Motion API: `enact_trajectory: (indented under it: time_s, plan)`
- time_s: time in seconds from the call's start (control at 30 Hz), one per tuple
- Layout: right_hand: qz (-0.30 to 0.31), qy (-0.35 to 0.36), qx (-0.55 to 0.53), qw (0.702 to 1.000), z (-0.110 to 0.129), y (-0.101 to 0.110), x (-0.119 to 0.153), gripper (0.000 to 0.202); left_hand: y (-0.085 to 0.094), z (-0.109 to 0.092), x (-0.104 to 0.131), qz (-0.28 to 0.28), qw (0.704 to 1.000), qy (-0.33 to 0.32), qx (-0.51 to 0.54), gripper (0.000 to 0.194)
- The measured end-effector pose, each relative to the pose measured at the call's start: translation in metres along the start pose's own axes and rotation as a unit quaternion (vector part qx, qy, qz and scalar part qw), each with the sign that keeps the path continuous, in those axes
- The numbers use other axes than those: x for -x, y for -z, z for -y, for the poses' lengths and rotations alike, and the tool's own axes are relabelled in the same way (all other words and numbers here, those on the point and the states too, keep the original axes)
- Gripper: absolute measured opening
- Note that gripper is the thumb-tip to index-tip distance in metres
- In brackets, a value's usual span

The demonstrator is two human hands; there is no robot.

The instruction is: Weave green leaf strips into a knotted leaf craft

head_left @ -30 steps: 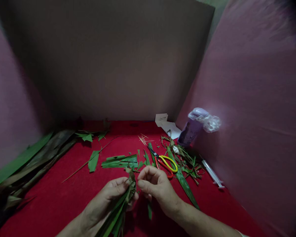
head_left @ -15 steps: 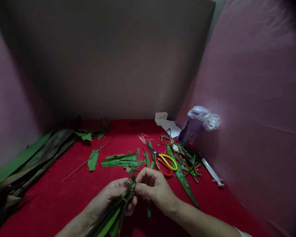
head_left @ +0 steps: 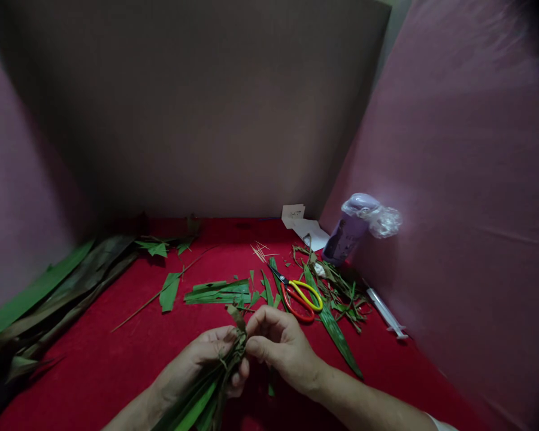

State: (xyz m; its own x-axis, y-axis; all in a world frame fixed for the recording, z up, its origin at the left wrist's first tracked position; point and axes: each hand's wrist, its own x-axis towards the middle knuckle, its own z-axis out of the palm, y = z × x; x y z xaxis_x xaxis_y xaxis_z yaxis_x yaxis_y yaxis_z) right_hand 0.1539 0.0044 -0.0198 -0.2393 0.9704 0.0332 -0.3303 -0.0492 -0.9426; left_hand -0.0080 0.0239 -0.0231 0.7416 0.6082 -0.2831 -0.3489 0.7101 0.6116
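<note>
A bundle of long green leaves [head_left: 198,402] lies in my left hand [head_left: 193,354], whose fingers are wrapped round its narrow upper end. Brownish strips are wound and knotted about that end, and a short brown tip sticks up above them. My right hand [head_left: 288,349] is closed, thumb and forefinger pinched against the right side of the knotted part. Whatever thin strip lies between those fingertips is too small to make out. Just beyond my right hand, scissors [head_left: 302,297] with one red and one yellow handle loop rest on the red cloth [head_left: 130,365].
Cut leaf strips [head_left: 218,291] and toothpicks [head_left: 261,251] lie ahead. A trimmings heap [head_left: 341,290], a syringe [head_left: 385,312] and a plastic-wrapped purple bottle [head_left: 348,236] stand or lie at right. White papers [head_left: 311,232] are behind. Large leaves [head_left: 72,287] fill the left side.
Both hands keep their hold, with only slight finger movement at the knotted end. The leaf bundle has shifted a little to the left at its lower part.
</note>
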Motion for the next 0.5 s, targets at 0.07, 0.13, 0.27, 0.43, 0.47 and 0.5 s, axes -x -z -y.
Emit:
enact_trajectory:
  time_s: [0.07,0.13,0.27,0.43,0.47,0.5]
  plan:
    - [0.002,-0.005,-0.005,1.000,0.0001,-0.0011,0.0001,0.027,-0.0003,0.0004,-0.0003,-0.005,1.000,-0.001,-0.001,0.012]
    - [0.002,-0.006,0.001,1.000,0.0009,-0.0023,0.0005,0.026,0.0002,0.0011,-0.0005,-0.007,1.000,0.000,-0.004,0.013]
    - [-0.003,-0.006,0.013,1.000,0.0028,-0.0027,0.0009,0.027,0.0022,0.0019,-0.0009,-0.005,1.000,-0.002,-0.012,0.016]
    - [0.001,0.019,0.061,0.998,0.0023,0.0015,-0.0003,0.028,0.0022,0.0022,-0.0008,-0.013,1.000,-0.014,-0.017,0.017]
    - [0.002,0.022,0.070,0.997,0.0020,0.0022,-0.0006,0.028,0.0017,0.0023,-0.0008,-0.014,1.000,-0.016,-0.018,0.018]
    - [0.004,0.023,0.075,0.997,0.0017,0.0025,-0.0007,0.029,0.0011,0.0022,-0.0009,-0.015,1.000,-0.018,-0.021,0.020]
